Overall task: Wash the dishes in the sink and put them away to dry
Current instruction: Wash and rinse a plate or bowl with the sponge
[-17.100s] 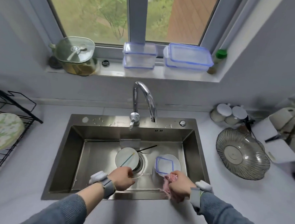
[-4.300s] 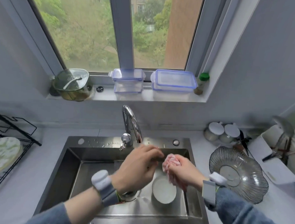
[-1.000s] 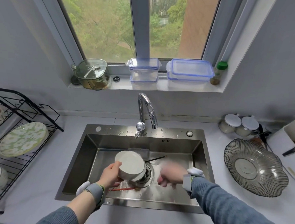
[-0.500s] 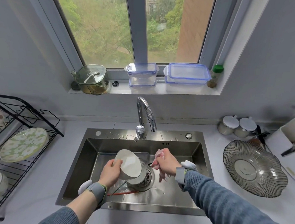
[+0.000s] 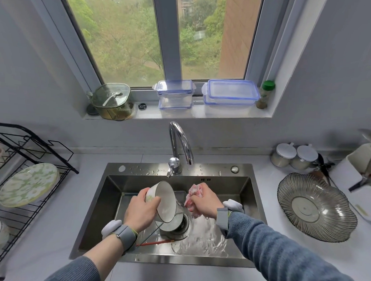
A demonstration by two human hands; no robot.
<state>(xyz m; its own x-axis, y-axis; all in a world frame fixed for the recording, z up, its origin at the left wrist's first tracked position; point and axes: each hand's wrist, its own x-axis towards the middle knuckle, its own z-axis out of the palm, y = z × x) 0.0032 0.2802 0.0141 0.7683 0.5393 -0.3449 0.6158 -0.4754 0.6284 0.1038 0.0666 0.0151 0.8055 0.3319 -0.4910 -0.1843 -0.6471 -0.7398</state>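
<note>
Your left hand (image 5: 142, 210) grips a white bowl (image 5: 163, 202), tilted over the steel sink (image 5: 105, 202); your right hand (image 5: 203, 201) squeezes a pink cloth (image 5: 194, 190) just right of it. Below lie another bowl (image 5: 172, 223) and chopsticks (image 5: 157, 243). The rack (image 5: 31, 155) at left holds a floral plate (image 5: 28, 184).

Head camera looks steeply down (wide-angle) onto the near sink (image 5: 112, 190).
</note>
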